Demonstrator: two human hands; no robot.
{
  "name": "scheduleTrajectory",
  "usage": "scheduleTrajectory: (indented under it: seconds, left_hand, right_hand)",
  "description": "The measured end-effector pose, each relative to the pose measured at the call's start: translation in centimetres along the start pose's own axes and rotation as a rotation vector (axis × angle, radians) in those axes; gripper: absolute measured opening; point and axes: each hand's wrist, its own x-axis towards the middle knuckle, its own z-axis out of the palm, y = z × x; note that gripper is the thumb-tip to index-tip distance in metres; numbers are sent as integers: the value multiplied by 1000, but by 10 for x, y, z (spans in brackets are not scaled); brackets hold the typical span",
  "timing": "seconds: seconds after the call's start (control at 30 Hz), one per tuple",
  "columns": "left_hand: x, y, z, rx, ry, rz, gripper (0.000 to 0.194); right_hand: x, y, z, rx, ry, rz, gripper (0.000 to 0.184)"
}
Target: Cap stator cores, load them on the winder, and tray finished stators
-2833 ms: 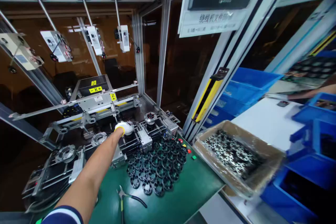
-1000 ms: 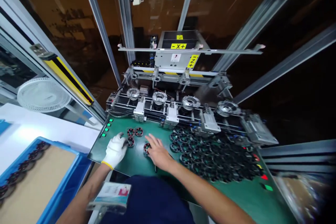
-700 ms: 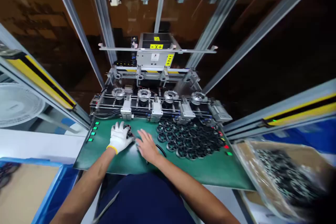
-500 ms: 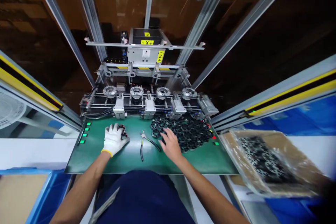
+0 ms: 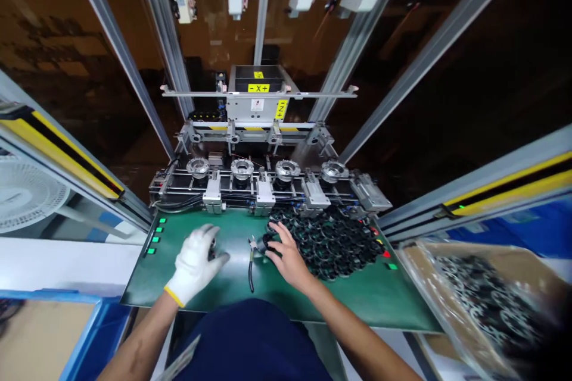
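Observation:
My left hand (image 5: 195, 263), in a white glove, lies curled on the green work mat (image 5: 366, 297) over a small dark ring part (image 5: 211, 248) that shows between its fingers. My bare right hand (image 5: 288, 256) reaches to the left edge of a heap of black ring parts (image 5: 333, 241); its fingertips close on one black ring (image 5: 268, 242). Black-handled pliers (image 5: 251, 262) lie on the mat between my hands.
Behind the mat a machine carries a row of round metal fixtures (image 5: 242, 168). Green lit buttons (image 5: 155, 239) line the mat's left edge. A white fan (image 5: 27, 196) stands left, a blue crate (image 5: 84, 339) bottom left, a cardboard box of metal rings (image 5: 487, 303) right.
My left hand came back from the machine's fixtures to the mat and has curled over the ring parts. My right hand moved from beside it to the black heap and gripped a ring.

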Motion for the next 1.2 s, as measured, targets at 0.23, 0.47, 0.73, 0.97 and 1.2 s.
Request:
scheduleTrajectory:
  seconds: [0.23, 0.47, 0.73, 0.97, 1.2]
  left_hand:
    - [-30, 69, -46, -763, -253, 59, 87]
    - [-44, 66, -52, -356, -29, 33, 85]
    - [-44, 29, -16, -347, 15, -64, 86]
    - [-53, -84, 75, -277, 314, -599, 66]
    - [-68, -134, 144, 128, 707, -204, 50]
  right_hand:
    - [-8, -99, -69, 763, -157, -225, 29]
    - [5, -110, -76, 926, -233, -190, 40]
    - [36, -99, -37, 791, -533, -51, 52]
    - [192, -103, -12, 498, -342, -335, 42]
    - [356, -121, 13, 200, -173, -474, 20]
